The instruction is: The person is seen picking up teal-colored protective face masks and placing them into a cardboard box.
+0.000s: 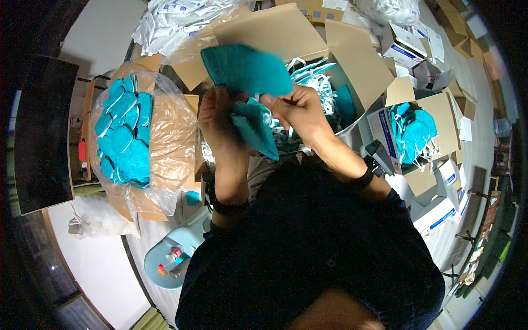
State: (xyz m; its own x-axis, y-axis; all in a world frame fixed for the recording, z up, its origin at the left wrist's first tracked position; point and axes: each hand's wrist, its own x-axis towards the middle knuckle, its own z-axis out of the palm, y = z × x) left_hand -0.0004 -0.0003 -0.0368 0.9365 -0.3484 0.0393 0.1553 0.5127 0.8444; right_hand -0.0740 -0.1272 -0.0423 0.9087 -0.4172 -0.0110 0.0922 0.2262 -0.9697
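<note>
Both my hands are raised over an open cardboard box. My left hand [216, 115], partly in shadow and blurred, is closed on teal face masks. A large teal face mask [247, 69], smeared by motion, stands up above my fingers, and a second folded mask [256, 132] hangs below between my hands. My right hand [300, 113] pinches the lower right edge of the upper mask, its thumb toward my left hand. White straps show between the two masks. Behind my hands, the cardboard box [352, 55] holds more teal masks with tangled white straps [324, 88].
On the left, a plastic-lined box [173, 126] holds a heap of teal masks [124, 137]. A smaller carton of masks [412, 135] stands at right, among several white boxes [404, 47]. White packets [179, 27] lie at the back. Bottles sit on a light-blue stool [159, 258] at lower left.
</note>
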